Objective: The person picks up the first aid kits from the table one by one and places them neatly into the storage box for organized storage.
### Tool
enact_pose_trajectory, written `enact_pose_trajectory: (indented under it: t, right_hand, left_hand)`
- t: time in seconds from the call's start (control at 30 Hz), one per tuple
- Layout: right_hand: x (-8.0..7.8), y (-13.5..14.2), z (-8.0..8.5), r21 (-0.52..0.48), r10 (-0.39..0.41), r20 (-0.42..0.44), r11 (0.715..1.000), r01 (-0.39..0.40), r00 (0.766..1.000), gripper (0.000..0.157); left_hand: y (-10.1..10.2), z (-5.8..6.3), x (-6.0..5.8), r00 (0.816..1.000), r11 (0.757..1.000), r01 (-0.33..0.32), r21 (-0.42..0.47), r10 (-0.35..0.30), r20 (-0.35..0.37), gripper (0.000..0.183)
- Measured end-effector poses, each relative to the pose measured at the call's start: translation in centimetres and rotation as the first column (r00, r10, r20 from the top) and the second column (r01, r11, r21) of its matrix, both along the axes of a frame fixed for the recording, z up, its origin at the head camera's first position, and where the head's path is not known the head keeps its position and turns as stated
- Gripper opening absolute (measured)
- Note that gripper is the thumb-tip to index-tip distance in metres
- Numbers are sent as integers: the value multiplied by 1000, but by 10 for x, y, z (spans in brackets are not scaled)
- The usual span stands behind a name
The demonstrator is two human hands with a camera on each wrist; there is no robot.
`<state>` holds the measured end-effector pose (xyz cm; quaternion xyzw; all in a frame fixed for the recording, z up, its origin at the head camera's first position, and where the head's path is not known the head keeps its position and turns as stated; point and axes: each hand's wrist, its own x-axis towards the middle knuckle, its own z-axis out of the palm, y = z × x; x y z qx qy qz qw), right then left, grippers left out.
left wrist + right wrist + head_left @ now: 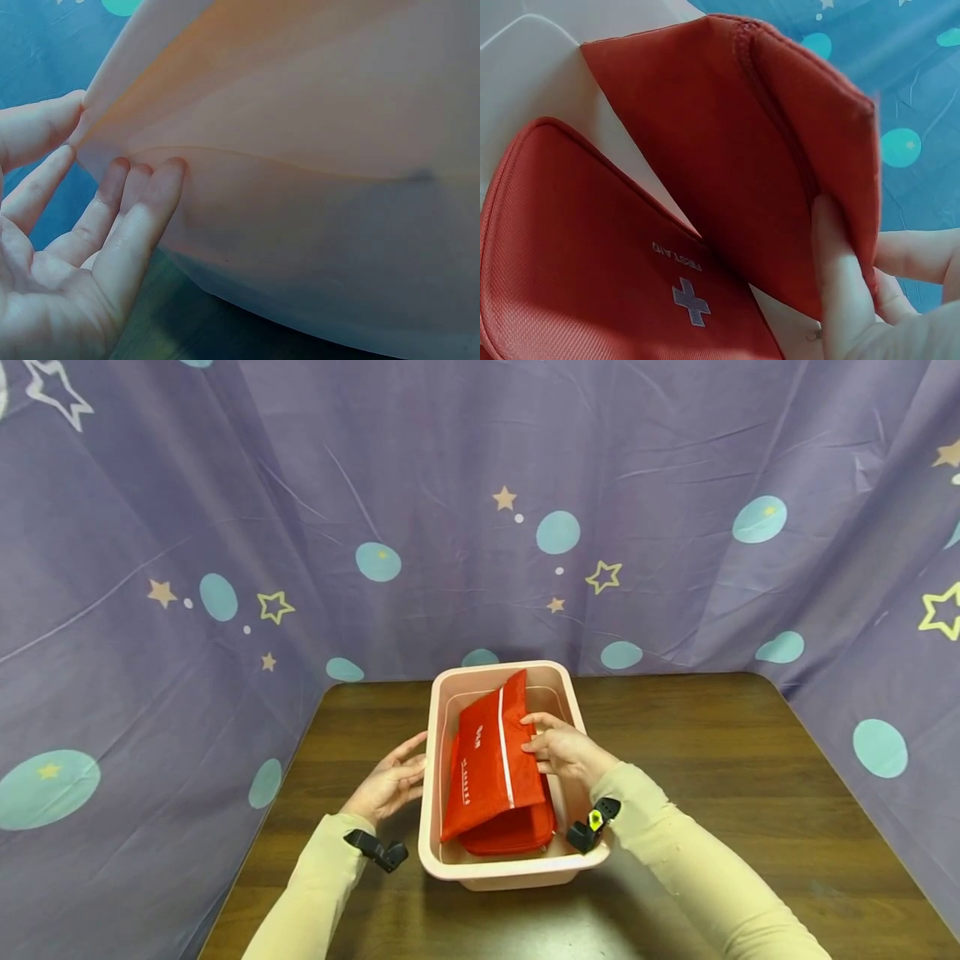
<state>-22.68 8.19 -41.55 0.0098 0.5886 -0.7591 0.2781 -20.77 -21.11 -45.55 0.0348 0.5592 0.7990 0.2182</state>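
Observation:
A flat red fabric pouch (483, 752) with a white stripe and white lettering leans at a tilt inside a pale pink plastic bin (442, 860). My right hand (566, 750) pinches the pouch's edge, thumb on one face and fingers on the other. Beneath the pouch lies a red first aid case (592, 255) with a white cross, partly covered by it. Outside the bin's left wall, my left hand (386, 783) touches the plastic with its fingertips, fingers spread and fairly straight, as the left wrist view shows.
The bin stands on a dark brown wooden table (720, 760). Behind and on both sides hangs a purple curtain (450, 460) with stars and blue ovals. A black strap with a camera sits on each wrist.

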Motion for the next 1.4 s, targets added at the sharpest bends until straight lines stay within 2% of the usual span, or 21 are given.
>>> enact_pose_trajectory:
  t: [0.27, 0.53, 0.9, 1.4]
  right_hand:
    - [-1, 3, -5, 73, 0, -1, 997, 0, 1000, 38]
    - [-3, 3, -6, 84, -20, 4, 996, 20, 1000, 39]
    - [-5, 8, -2, 109, 109, -28, 988, -106, 994, 33]
    - [-6, 18, 11, 18, 102, -13, 995, -102, 995, 51]
  left_hand:
    - [0, -1, 1, 1000, 1000, 14, 18, -14, -3, 65]
    - [-1, -1, 2, 1000, 1000, 18, 17, -18, -4, 67]
    - [-1, 0, 2, 1000, 1000, 9, 16, -9, -6, 64]
    - [-1, 0, 2, 1000, 1000, 0, 19, 0, 2, 63]
